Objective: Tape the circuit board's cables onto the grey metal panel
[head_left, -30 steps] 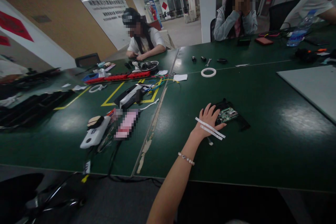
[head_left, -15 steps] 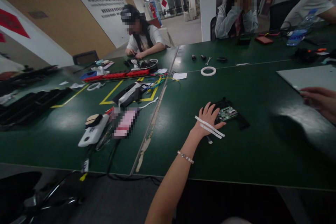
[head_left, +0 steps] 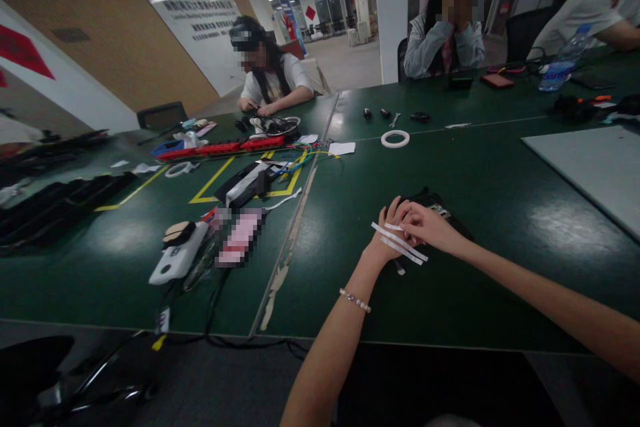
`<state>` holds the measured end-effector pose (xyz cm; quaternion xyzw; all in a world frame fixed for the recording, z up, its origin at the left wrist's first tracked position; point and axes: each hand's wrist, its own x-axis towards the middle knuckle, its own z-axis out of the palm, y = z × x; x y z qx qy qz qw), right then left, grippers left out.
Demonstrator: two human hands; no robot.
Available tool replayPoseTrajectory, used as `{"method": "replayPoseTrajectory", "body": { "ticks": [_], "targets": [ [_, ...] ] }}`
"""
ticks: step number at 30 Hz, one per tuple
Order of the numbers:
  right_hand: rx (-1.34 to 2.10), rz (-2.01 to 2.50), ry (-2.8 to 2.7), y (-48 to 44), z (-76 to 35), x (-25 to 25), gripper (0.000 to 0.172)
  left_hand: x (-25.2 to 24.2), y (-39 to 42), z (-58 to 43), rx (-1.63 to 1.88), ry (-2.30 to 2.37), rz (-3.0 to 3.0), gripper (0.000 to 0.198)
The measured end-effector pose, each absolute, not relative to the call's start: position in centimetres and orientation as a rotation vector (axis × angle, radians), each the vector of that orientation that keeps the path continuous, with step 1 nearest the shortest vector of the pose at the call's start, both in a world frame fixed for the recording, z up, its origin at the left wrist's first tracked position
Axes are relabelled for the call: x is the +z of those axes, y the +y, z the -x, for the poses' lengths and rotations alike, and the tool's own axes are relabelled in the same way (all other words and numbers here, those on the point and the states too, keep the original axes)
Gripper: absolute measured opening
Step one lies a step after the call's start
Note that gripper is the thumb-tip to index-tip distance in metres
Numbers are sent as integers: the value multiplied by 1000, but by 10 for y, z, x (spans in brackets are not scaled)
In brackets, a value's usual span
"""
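Observation:
My left hand (head_left: 389, 235) lies flat on the green table (head_left: 500, 267) with its fingers spread over a black device holding a green circuit board (head_left: 436, 207). Several white tape strips (head_left: 400, 245) are stuck across the back of this hand. My right hand (head_left: 429, 227) reaches in from the right and its fingertips pinch the end of a strip on the left hand. Most of the board is hidden by both hands.
A white tape roll (head_left: 395, 139) lies further back. A white mat (head_left: 595, 167) sits at the right. To the left are cables, a red power strip (head_left: 220, 147), a white device (head_left: 177, 259) and black trays (head_left: 60, 197). Other people sit at the far side.
My right hand came in from the right edge and now pinches a tape strip on my left hand. The left hand has stayed in place.

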<state>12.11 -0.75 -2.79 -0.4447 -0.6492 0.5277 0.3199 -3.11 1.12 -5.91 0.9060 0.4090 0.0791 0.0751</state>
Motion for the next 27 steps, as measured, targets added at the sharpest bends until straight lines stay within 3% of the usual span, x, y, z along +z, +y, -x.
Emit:
{"method": "replayPoseTrajectory", "body": {
  "ticks": [7,12,14,21,27],
  "targets": [
    [1229,1337,-1984,-10,-114,-22,27,-50,7,32,94,1227,-2764,65],
    [269,1676,-2370,-23,-101,-15,43,-49,8,31,85,1241,-2750,66],
    [38,1721,-2444,-29,-97,-14,48,-50,9,32,84,1240,-2749,64],
    [289,1750,-2375,-38,-132,-15,53,-55,9,30,188,1281,-2802,61],
    [274,2108,-2022,-15,-261,-18,56,-53,9,31,312,1238,-2790,70]
  ]
}}
